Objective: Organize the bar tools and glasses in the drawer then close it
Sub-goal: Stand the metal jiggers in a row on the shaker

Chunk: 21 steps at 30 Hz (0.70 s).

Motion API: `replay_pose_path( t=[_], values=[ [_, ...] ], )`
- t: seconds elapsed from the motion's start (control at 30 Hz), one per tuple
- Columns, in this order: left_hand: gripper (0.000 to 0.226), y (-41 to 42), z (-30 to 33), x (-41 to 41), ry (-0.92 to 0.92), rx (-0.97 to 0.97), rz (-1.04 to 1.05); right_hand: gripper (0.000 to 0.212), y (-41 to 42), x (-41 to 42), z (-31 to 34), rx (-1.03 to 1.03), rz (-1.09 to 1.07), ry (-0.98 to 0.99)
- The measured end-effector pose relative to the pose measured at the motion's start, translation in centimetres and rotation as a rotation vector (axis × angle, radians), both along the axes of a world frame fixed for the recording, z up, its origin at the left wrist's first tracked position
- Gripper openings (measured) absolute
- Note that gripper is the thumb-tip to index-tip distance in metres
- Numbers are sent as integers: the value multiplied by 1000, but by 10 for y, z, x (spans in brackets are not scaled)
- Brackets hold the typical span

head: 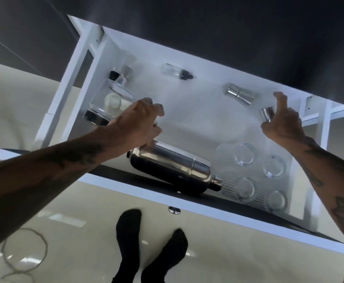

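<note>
Left hand grip apart above shaker; right hand clamped on jigger; glasses beside shaker.

Four ribbed glasses, one steel cocktail shaker, two steel jiggers, one glass decanter, one small dropper bottle, two hands.

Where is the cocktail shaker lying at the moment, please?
In the head view, the cocktail shaker lies on its side along the drawer's near edge, between the left hand and the ribbed glasses.
</note>
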State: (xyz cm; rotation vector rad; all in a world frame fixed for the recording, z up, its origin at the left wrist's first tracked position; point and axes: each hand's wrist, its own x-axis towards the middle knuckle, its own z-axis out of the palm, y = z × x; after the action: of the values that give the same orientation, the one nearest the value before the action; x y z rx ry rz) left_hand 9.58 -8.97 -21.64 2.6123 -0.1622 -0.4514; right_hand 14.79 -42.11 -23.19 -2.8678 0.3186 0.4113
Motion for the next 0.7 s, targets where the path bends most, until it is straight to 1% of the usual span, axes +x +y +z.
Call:
replay_pose_path(
  t=[0.03,0.07,0.13,0.2,0.23,0.3,0.33,0.4,0.47,0.5,0.57,0.63,0.7],
  values=[
    [40,-4,1,-1,21,-38,1,75,4,-3,5,8,22,8],
    [40,-8,1,-2,50,-73,-9,74,8,-5,11,16,33,-7],
    [37,-15,2,-3,126,-97,-77,61,21,-11,25,70,62,-111],
    [32,-17,2,-4,185,-74,-147,44,44,-26,39,212,133,-228],
    [32,-16,1,-5,208,-63,-165,36,58,-36,44,297,187,-248],
    [33,-12,0,-7,242,-71,-168,26,84,-57,45,451,285,-188],
    [34,-11,0,-9,241,-76,-174,24,94,-65,42,462,316,-125],
    [36,-12,1,-14,237,-68,-224,28,108,-73,31,370,350,15],
    [39,-15,6,-17,234,-66,-283,30,112,-72,19,335,321,149],
    [40,-14,8,-17,202,-84,-288,26,113,-70,16,324,309,206],
    [35,-7,18,-9,46,-151,-211,20,115,-64,11,261,344,308],
    [25,6,25,13,-193,-159,-57,26,115,-61,11,208,400,404],
    [24,22,28,44,-347,-50,107,35,114,-62,16,162,461,414]
  ],
)
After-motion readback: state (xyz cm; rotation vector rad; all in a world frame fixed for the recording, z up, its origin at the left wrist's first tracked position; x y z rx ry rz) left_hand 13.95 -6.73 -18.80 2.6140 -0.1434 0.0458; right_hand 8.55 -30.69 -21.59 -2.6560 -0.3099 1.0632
